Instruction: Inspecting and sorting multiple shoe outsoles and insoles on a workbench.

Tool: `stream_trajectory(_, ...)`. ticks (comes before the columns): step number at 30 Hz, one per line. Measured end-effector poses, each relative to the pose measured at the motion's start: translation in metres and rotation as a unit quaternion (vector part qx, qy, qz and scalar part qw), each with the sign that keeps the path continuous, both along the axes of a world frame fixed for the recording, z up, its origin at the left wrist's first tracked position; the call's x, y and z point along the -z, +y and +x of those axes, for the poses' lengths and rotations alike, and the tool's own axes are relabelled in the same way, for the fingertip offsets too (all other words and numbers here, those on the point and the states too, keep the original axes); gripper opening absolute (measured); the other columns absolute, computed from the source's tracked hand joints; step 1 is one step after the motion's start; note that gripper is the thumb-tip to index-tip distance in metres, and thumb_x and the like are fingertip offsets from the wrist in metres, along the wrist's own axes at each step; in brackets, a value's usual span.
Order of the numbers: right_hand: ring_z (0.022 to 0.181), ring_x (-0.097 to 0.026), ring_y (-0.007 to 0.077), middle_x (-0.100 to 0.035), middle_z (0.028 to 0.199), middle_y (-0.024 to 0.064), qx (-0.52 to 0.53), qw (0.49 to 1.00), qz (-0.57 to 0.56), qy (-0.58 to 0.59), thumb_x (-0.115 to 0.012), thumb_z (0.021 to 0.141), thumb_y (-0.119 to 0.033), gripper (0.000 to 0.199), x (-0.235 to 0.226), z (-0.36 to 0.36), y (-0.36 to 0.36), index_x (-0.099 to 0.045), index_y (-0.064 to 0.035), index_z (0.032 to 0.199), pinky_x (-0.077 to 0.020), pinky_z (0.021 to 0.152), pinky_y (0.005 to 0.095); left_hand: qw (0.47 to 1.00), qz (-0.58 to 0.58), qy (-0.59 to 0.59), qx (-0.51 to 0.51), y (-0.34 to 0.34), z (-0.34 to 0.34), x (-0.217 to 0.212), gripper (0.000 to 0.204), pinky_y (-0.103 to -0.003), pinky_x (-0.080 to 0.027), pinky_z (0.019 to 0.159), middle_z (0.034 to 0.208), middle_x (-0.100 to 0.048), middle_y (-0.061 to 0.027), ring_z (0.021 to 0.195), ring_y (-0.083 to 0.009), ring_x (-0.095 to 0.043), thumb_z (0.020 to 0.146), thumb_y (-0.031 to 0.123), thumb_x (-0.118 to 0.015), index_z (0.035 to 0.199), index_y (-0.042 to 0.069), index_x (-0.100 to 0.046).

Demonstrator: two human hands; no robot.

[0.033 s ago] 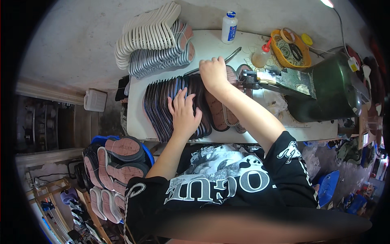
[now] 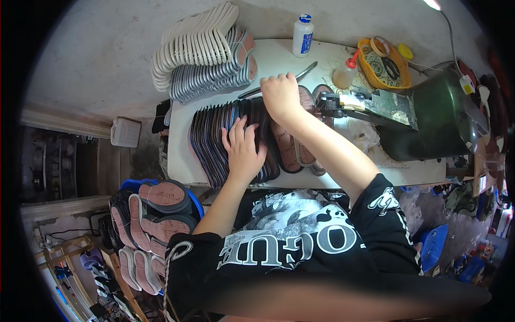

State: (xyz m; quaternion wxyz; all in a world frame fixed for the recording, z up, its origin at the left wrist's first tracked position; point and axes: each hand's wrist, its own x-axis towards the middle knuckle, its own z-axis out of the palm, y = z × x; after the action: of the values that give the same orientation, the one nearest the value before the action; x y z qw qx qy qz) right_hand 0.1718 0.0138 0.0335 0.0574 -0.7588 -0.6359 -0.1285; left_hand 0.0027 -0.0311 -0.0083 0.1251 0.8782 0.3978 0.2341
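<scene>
A long row of thin dark shoe soles (image 2: pixel 212 145) stands on edge, packed side by side on the white table. My left hand (image 2: pixel 244 150) rests on top of this row, fingers spread and thumb apart. Beyond the row's right end, my right hand (image 2: pixel 280 97) is closed on a thin dark shoe sole (image 2: pixel 307 71), seen almost edge-on and sticking out at both sides of the fist. My fingertips there are hidden. Brownish soles (image 2: pixel 287 147) lie under my right forearm, beside the dark metal head of a sewing machine (image 2: pixel 332 104).
Stacks of white soles (image 2: pixel 196 43) and grey-edged soles (image 2: pixel 212 80) stand at the back left. A white bottle (image 2: pixel 303 37), a red-capped bottle (image 2: pixel 344 75) and a yellow basket (image 2: pixel 405 78) line the back. More soles fill a blue tub (image 2: pixel 197 201) at lower left.
My right hand has shifted very slightly left, and the sole in it has turned a little, showing more of its face. My left hand has not moved.
</scene>
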Motion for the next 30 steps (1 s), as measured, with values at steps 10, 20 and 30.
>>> stream_trajectory(10, 0.096, -0.058, 0.0188, -0.066, 0.084, 0.0019, -0.272, 0.946, -0.171, -0.047, -0.058, 0.076, -0.019, 0.016, -0.008, -0.007, -0.072, -0.071, -0.0114, 0.080, -0.0337, 0.091, 0.0370, 1.000, 0.004, -0.018, 0.018, -0.001, -0.006, -0.005, 0.049, -0.055, -0.010, 0.110, 0.134, -0.041, -0.0166, 0.130, -0.0333, -0.034, 0.073, 0.012, -0.064, 0.120, 0.010, -0.051)
stream_trajectory(20, 0.074, -0.066, 0.0381, -0.065, 0.074, 0.0234, -0.044, 0.914, -0.177, 0.362, -0.058, 0.077, -0.020, 0.024, 0.030, -0.041, -0.108, -0.065, 0.0022, 0.075, -0.0534, 0.072, 0.0446, 1.000, 0.007, -0.016, 0.016, 0.002, -0.013, -0.001, 0.046, -0.055, -0.011, 0.111, 0.135, -0.040, -0.0159, 0.131, -0.0334, -0.033, 0.076, 0.011, -0.059, 0.122, 0.011, -0.051)
stream_trajectory(30, 0.047, -0.046, 0.0222, -0.046, 0.056, 0.0160, -0.113, 0.844, -0.046, 0.522, -0.063, 0.082, -0.020, 0.031, -0.073, -0.004, -0.158, -0.051, 0.0051, 0.069, -0.0387, 0.048, 0.0338, 0.883, -0.297, -0.360, -0.053, 0.006, -0.018, -0.022, 0.040, -0.042, -0.022, 0.111, 0.129, -0.046, -0.0160, 0.126, -0.0284, -0.039, 0.091, 0.024, -0.058, 0.122, 0.001, -0.048)
